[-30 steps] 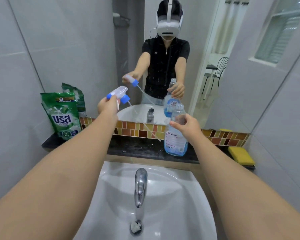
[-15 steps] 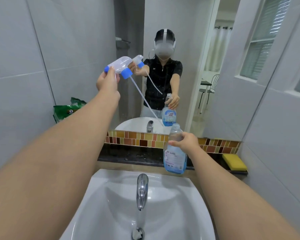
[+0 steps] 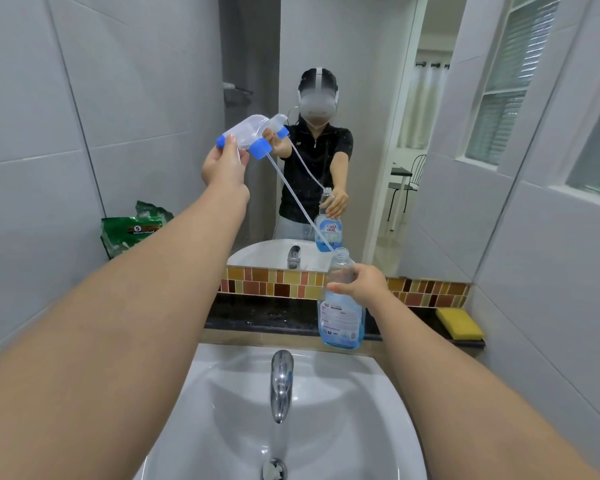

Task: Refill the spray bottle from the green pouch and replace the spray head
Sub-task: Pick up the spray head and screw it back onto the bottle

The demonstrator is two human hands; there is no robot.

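Below both outstretched arms sits the white sink [image 3: 378, 382], then the right hand [image 3: 362, 287] clasps the neck of the uncapped spray bottle [image 3: 342, 306] on the dark ledge, while up-left the left hand [image 3: 224, 168] holds the spray head [image 3: 246, 138], its tube tip at the bottle's mouth, green pouch [image 3: 132, 230] beyond.

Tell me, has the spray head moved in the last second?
Yes. The spray head in the left hand rose away from the bottle, its tube nearly out of the neck.
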